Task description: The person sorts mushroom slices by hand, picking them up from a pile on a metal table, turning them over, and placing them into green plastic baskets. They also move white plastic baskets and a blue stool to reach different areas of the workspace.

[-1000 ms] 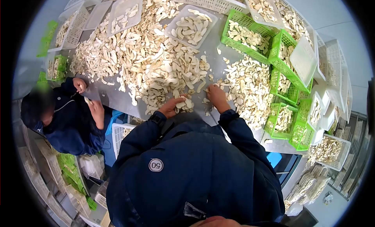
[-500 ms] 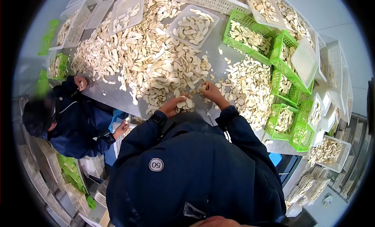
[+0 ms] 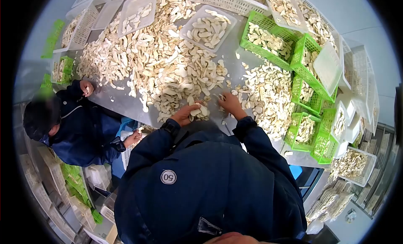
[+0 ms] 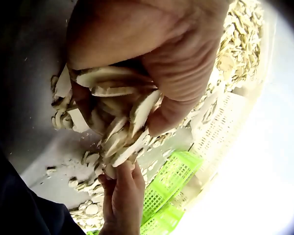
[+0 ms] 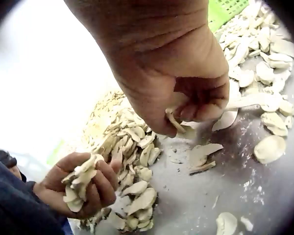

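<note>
My left hand [image 3: 183, 115] grips a bunch of pale mushroom slices [image 4: 120, 132] between thumb and curled fingers, at the near edge of the large heap [image 3: 168, 63]. To its right, my right hand [image 3: 231, 104] is over the metal table, between that heap and a smaller pile of slices [image 3: 268, 93]. In the right wrist view its thumb and fingers pinch a thin mushroom slice [image 5: 174, 120]. Below that hand, a few loose slices [image 5: 203, 155] lie on the tabletop.
Green baskets [image 3: 305, 125] with slices border the smaller pile on the right. A clear tray [image 3: 226, 33] of longer slices stands behind the heap. At the left another person [image 3: 79, 130] sits by the table, and white crates [image 3: 228, 0] line the back.
My right hand rose from the table toward the left with a slice, then moved slightly back right. The left hand has stayed in place. The other person's nearer hand moved down and right.
</note>
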### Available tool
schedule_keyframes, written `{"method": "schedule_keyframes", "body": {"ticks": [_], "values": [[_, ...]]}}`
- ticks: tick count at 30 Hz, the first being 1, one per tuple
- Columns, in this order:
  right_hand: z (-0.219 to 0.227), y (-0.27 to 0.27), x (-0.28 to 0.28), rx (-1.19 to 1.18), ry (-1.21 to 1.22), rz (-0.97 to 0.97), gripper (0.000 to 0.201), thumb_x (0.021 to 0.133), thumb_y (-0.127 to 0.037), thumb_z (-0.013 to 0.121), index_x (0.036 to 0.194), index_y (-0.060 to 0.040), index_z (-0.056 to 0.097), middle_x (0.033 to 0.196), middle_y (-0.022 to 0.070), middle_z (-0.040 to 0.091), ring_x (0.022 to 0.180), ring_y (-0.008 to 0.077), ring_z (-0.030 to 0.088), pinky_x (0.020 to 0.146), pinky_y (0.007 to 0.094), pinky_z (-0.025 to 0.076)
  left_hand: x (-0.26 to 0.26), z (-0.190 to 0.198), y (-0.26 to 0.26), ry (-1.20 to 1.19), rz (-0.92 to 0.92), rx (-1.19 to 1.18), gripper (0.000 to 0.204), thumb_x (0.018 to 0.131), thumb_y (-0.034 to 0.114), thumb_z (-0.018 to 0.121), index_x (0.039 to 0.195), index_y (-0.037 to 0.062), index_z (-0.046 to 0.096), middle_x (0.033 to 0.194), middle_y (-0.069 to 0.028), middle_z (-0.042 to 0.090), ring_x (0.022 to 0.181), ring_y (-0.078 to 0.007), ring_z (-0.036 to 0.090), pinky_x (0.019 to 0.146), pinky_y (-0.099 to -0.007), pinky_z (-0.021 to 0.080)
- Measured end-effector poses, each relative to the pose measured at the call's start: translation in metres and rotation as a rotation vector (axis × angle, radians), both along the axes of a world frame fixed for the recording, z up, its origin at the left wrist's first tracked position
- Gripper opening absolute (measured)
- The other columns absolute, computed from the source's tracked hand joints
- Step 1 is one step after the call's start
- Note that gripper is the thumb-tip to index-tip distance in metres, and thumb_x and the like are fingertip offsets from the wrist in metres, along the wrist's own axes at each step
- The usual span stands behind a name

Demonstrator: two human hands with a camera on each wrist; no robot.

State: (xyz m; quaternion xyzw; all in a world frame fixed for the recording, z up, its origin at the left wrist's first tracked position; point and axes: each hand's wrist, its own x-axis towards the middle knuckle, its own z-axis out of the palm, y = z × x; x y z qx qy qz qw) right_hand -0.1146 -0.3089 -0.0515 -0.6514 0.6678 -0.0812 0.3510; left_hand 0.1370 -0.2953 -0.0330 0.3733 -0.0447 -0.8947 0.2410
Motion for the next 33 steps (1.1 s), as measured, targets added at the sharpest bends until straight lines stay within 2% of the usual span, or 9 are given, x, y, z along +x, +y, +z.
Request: {"method": "schedule_keyframes", "body": {"ticks": [3, 5, 7, 11, 14, 19, 26, 30, 33], "values": [[0.013, 0.005, 0.005, 0.169, -0.346, -0.046, 0.024, 0.080, -0.027, 0.064, 0.091, -0.0051, 0.062, 0.070, 0.0070, 0.060, 0.064, 0.0202, 0.058, 0.059, 0.0339, 0.046, -0.001, 0.002, -0.001, 0.031, 0.002, -0.023, 0.030, 0.095, 0.016, 0.053, 0.122, 0.0043, 0.052, 0.113, -0.0101, 0.060, 0.103, -0.0233, 0.061, 0.091, -0.0357, 0.052], [0.077, 0.008, 0.028, 0.413, -0.723, -0.123, 0.024, 0.084, -0.029, 0.063, 0.090, -0.0060, 0.062, 0.071, -0.0021, 0.054, 0.063, 0.0066, 0.050, 0.055, 0.0228, 0.041, -0.002, 0.002, -0.005, 0.116, 0.017, 0.006, 0.031, 0.097, 0.024, 0.049, 0.120, 0.0050, 0.052, 0.114, -0.0097, 0.060, 0.102, -0.0224, 0.062, 0.092, -0.0363, 0.051], [0.092, 0.011, 0.038, 0.456, -0.764, -0.099, 0.024, 0.085, -0.029, 0.063, 0.093, -0.0072, 0.062, 0.073, -0.0029, 0.055, 0.063, 0.0061, 0.050, 0.055, 0.0218, 0.041, -0.001, -0.004, -0.003, 0.134, 0.012, -0.056, 0.040, 0.099, 0.038, 0.041, 0.119, 0.0058, 0.054, 0.115, -0.0092, 0.060, 0.102, -0.0201, 0.062, 0.092, -0.0358, 0.050], [0.088, 0.007, 0.040, 0.424, -0.717, -0.150, 0.026, 0.087, -0.030, 0.062, 0.100, -0.0072, 0.062, 0.079, -0.0019, 0.056, 0.065, 0.0066, 0.051, 0.057, 0.0218, 0.043, 0.002, 0.002, -0.001, 0.222, 0.039, 0.016, 0.039, 0.098, 0.036, 0.045, 0.117, 0.0040, 0.056, 0.113, -0.0098, 0.060, 0.099, -0.0214, 0.062, 0.088, -0.0363, 0.052], [0.081, 0.012, 0.043, 0.414, -0.787, -0.345, 0.026, 0.089, -0.030, 0.061, 0.100, -0.0063, 0.062, 0.084, -0.0004, 0.059, 0.067, 0.0065, 0.050, 0.060, 0.0231, 0.045, 0.013, 0.010, 0.005, 0.226, 0.102, -0.005, 0.040, 0.095, 0.035, 0.050, 0.119, 0.0024, 0.054, 0.111, -0.0110, 0.060, 0.096, -0.0229, 0.063, 0.087, -0.0359, 0.052], [0.080, 0.016, 0.051, 0.572, -0.811, -0.414, 0.033, 0.091, -0.028, 0.060, 0.114, -0.0054, 0.054, 0.093, 0.0036, 0.061, 0.086, 0.0153, 0.065, 0.062, 0.0253, 0.050, 0.080, -0.013, 0.036, 0.262, 0.299, -0.045, 0.043, 0.092, 0.032, 0.054, 0.122, 0.0004, 0.052, 0.104, -0.0122, 0.061, 0.094, -0.0242, 0.063, 0.083, -0.0352, 0.053], [0.069, 0.024, 0.077, 0.627, -0.783, -0.244, 0.036, 0.092, -0.025, 0.058, 0.120, -0.0037, 0.051, 0.102, 0.0078, 0.061, 0.083, 0.0165, 0.066, 0.065, 0.0269, 0.051, 0.206, -0.011, 0.162, -0.147, 0.672, 0.014, 0.040, 0.090, 0.030, 0.055, 0.119, 0.0022, 0.054, 0.096, -0.0103, 0.064, 0.086, -0.0261, 0.065, 0.074, -0.0401, 0.055], [0.071, 0.026, 0.084, 0.621, -0.807, -0.221, 0.041, 0.093, -0.026, 0.054, 0.125, -0.0024, 0.047, 0.105, 0.0091, 0.061, 0.087, 0.0162, 0.065, 0.069, 0.0272, 0.052, 0.261, -0.052, 0.274, -0.263, 0.874, 0.056, 0.042, 0.090, 0.038, 0.054, 0.115, 0.0042, 0.057, 0.100, -0.0102, 0.065, 0.090, -0.0269, 0.064, 0.076, -0.0412, 0.054], [0.064, 0.029, 0.084, 0.654, -0.876, -0.245, 0.044, 0.096, -0.034, 0.049, 0.128, -0.0032, 0.045, 0.109, 0.0103, 0.061, 0.092, 0.0187, 0.065, 0.073, 0.0282, 0.053, 0.287, -0.094, 0.365, -0.763, 0.706, 0.089, 0.048, 0.087, 0.037, 0.058, 0.120, 0.0031, 0.051, 0.104, -0.0100, 0.061, 0.092, -0.0264, 0.061, 0.079, -0.0391, 0.051]]}}
